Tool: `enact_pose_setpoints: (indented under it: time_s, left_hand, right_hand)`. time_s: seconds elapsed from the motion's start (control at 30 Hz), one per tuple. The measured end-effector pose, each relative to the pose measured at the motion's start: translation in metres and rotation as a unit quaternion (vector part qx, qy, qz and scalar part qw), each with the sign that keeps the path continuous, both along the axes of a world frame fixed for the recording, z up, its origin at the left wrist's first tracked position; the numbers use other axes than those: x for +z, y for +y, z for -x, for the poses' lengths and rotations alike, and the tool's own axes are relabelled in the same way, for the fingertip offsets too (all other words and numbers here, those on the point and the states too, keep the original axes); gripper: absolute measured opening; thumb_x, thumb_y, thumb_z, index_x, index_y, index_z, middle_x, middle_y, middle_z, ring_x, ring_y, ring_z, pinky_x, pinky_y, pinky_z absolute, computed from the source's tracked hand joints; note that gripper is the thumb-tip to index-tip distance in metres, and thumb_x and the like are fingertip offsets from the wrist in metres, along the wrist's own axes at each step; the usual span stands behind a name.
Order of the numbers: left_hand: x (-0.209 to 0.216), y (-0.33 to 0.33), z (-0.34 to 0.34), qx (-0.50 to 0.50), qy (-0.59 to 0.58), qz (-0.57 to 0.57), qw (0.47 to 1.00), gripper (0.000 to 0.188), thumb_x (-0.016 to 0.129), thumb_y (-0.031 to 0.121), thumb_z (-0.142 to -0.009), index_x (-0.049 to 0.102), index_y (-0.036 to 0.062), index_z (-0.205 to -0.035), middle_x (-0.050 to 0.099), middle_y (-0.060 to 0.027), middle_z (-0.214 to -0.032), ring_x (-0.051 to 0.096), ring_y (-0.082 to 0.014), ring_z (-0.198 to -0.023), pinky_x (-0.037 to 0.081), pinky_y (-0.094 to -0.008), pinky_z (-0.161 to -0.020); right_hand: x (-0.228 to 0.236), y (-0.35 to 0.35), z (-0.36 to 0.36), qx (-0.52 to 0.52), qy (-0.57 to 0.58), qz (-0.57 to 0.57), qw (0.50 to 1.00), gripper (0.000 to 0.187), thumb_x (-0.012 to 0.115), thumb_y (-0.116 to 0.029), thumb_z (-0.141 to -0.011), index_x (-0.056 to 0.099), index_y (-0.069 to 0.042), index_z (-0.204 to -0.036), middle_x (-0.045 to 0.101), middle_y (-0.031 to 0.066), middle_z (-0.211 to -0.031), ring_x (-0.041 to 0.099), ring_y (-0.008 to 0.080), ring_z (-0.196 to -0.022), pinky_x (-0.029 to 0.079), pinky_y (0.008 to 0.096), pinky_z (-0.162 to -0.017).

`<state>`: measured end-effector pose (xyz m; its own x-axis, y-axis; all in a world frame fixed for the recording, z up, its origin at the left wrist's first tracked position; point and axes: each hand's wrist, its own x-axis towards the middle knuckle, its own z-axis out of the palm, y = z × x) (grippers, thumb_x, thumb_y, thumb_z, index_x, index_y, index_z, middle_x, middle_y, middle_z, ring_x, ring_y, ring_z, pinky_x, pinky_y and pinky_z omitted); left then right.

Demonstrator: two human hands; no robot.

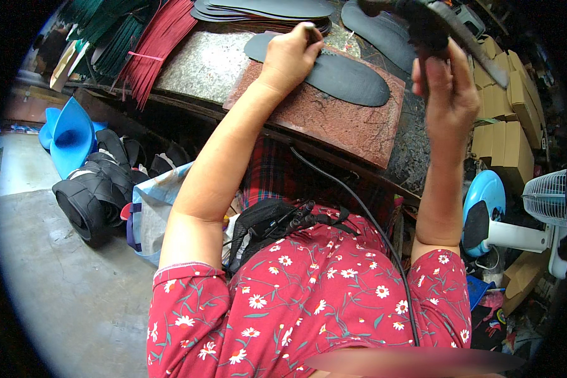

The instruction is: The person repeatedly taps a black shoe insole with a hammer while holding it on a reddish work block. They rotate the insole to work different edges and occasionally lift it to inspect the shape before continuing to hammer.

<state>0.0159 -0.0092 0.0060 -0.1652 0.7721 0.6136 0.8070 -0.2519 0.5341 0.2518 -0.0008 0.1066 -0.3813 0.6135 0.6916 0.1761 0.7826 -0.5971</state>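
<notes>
A dark grey shoe sole (pixel 349 79) lies flat on a reddish, worn board (pixel 334 132) on the workbench. My left hand (pixel 290 57) is closed over the sole's middle, around a short punch that its fingers mostly hide. Small marks show in the sole beside those fingers. Raised at the right, above the bench, my right hand (pixel 447 91) grips a hammer (pixel 425 28) with a dark, motion-blurred head. The hammer is apart from the sole and from my left hand.
More soles are stacked at the back (pixel 264 7), with another pair (pixel 381 31) to their right. Red strips (pixel 157 47) hang off the bench's left. Cardboard boxes (pixel 504 135) and a white fan (pixel 545 201) stand right; black footwear pieces (pixel 94 195) lie on the left.
</notes>
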Motion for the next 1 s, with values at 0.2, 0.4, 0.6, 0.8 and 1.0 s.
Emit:
enact_pose_setpoints:
  time_s: [0.2, 0.4, 0.6, 0.8, 1.0]
  left_hand:
    - [-0.001, 0.004, -0.004, 0.024, -0.06, -0.035, 0.997, 0.015, 0.064, 0.012, -0.09, 0.057, 0.0027, -0.099, 0.068, -0.0149, -0.079, 0.069, -0.0266, -0.073, 0.056, -0.0358, -0.067]
    - [-0.01, 0.008, 0.011, 0.01, -0.399, -0.049, 0.916, 0.006, 0.061, 0.004, -0.092, 0.059, -0.001, -0.093, 0.069, -0.0103, -0.084, 0.069, -0.0157, -0.075, 0.059, -0.0269, -0.063]
    - [-0.011, 0.008, 0.007, 0.047, -0.357, -0.039, 0.932, 0.009, 0.066, 0.007, -0.086, 0.062, -0.0006, -0.089, 0.071, -0.0091, -0.076, 0.069, -0.0156, -0.066, 0.056, -0.0286, -0.06]
    - [-0.007, 0.006, 0.008, 0.052, -0.368, -0.015, 0.928, 0.01, 0.068, 0.008, -0.085, 0.062, 0.0005, -0.09, 0.071, -0.011, -0.081, 0.07, -0.0201, -0.067, 0.057, -0.0318, -0.062]
    - [-0.002, 0.002, 0.006, 0.099, -0.036, -0.016, 0.994, 0.017, 0.071, 0.015, -0.085, 0.062, 0.0044, -0.093, 0.069, -0.0143, -0.076, 0.069, -0.0288, -0.074, 0.054, -0.0363, -0.068]
  right_hand:
    - [-0.051, 0.019, 0.0, -0.093, -0.152, 0.075, 0.981, 0.034, 0.06, -0.039, -0.095, 0.064, -0.015, -0.119, 0.068, 0.0202, -0.093, 0.066, 0.0392, -0.087, 0.052, 0.0402, -0.071]
    - [-0.07, 0.024, -0.025, -0.099, -0.16, 0.112, 0.976, 0.037, 0.061, -0.038, -0.094, 0.064, -0.013, -0.122, 0.071, 0.0166, -0.095, 0.07, 0.0323, -0.09, 0.052, 0.0362, -0.074]
    - [-0.053, 0.026, -0.018, -0.094, -0.126, 0.128, 0.979, 0.036, 0.062, -0.037, -0.094, 0.065, -0.012, -0.121, 0.071, 0.0143, -0.089, 0.071, 0.025, -0.08, 0.051, 0.0333, -0.07]
    - [-0.016, 0.025, -0.009, -0.014, -0.042, 0.129, 0.991, 0.033, 0.064, -0.03, -0.095, 0.066, -0.01, -0.122, 0.062, 0.0012, -0.07, 0.054, 0.0053, -0.062, 0.044, 0.0234, -0.055]
    - [0.013, 0.008, 0.006, 0.062, 0.049, 0.03, 0.996, 0.034, 0.058, -0.029, -0.1, 0.062, -0.006, -0.125, 0.06, -0.0017, -0.074, 0.052, 0.0025, -0.064, 0.042, 0.0179, -0.054]
